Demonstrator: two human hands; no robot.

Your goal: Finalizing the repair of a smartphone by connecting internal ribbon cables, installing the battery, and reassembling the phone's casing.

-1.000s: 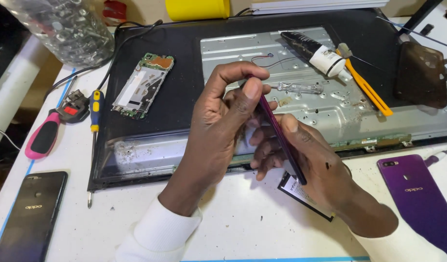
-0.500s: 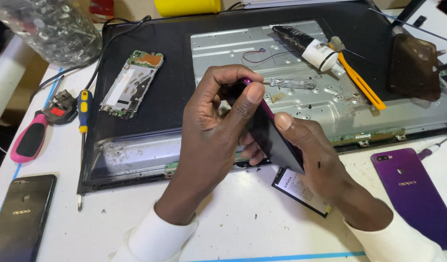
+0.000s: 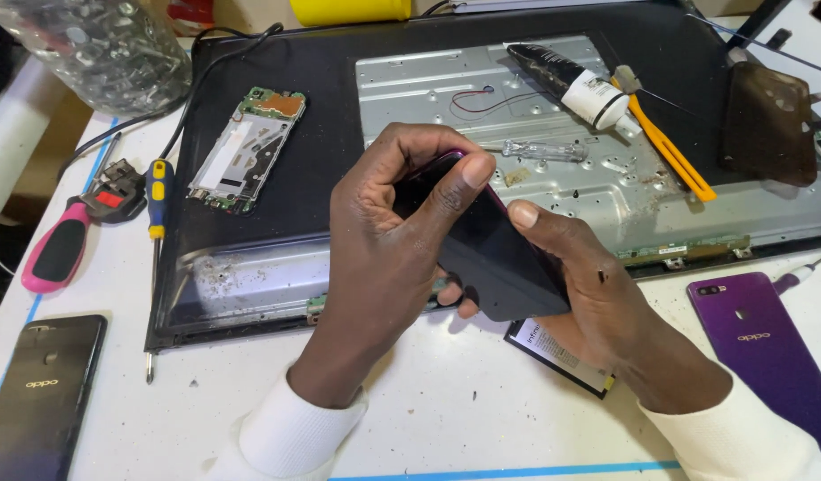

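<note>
Phone (image 3: 499, 254) has tipped flatter since before, both hands, left (image 3: 388, 240) and right (image 3: 589, 285), gripping it; I'd keep thumb pressure even along the edge.

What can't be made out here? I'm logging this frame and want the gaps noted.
Head view:
- Phone: its near face and lower end are covered by the left hand and right hand.
- Battery: mostly under the right hand.
- Purple back cover: cut off by the right edge.
- Black phone: cut off by the bottom edge.
</note>
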